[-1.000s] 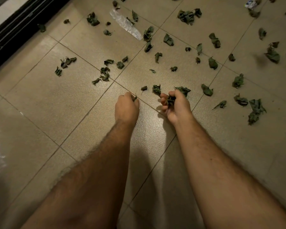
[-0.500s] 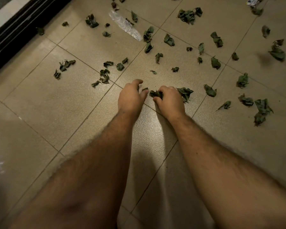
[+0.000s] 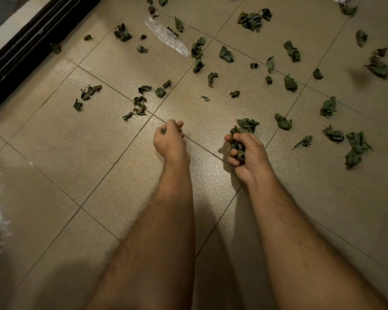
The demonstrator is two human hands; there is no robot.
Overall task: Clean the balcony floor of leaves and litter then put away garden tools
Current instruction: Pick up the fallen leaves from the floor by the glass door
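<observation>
Our right hand [image 3: 246, 153] clenches a bunch of green leaves [image 3: 242, 133] just above the beige tiled floor [image 3: 54, 153]; our left hand [image 3: 169, 139] is curled tight, apparently pinching a small leaf scrap, though little of it shows. Ahead of us, loose leaves [image 3: 289, 83] lie scattered across the tiles. A dark door track [image 3: 20, 52] runs along the left. A clear plastic wrapper [image 3: 166, 36] lies among the far leaves.
</observation>
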